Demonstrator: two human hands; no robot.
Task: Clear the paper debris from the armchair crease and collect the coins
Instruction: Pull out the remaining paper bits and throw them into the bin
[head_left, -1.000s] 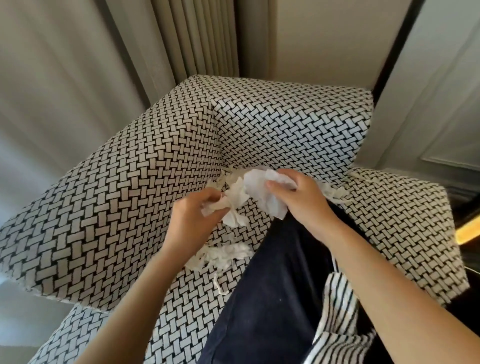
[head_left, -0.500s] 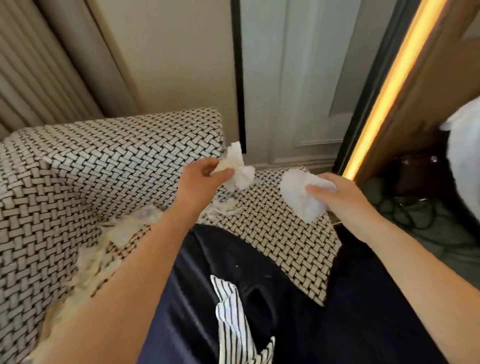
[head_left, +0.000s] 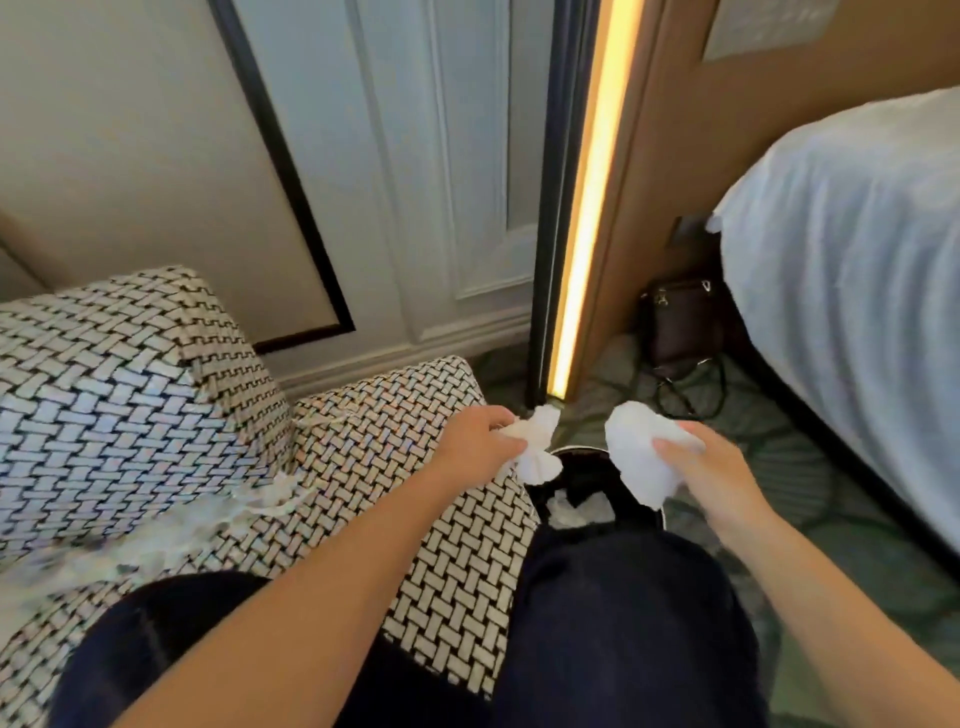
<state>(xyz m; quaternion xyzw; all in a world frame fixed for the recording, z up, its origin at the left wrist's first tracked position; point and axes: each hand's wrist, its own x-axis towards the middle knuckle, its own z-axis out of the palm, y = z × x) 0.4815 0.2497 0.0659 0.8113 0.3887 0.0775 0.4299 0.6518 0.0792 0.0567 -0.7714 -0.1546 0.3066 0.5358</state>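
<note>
Black-and-white woven fabric on one armchair (head_left: 130, 415), filling left and near. White-covered bed (head_left: 857, 260) at far right. Shredded paper debris (head_left: 249, 504) lying along armchair crease between seat and back, left side; too blurred to count pieces. One dark bin (head_left: 583, 451) on floor just right of seat corner, white paper scraps (head_left: 576, 512) inside. One dark bag (head_left: 680, 322) on floor, far, beside bed. Left hand (head_left: 480, 441) reached forward, knuckles up, thumb and curled fingers pinched on one crumpled paper wad (head_left: 535, 447), just above near-left bin rim. Right hand (head_left: 711, 467) reached forward further right, fingers curled round one bigger wad (head_left: 639, 457), thumb pressed on its top. Two wads total, one per hand, not touching.
</note>
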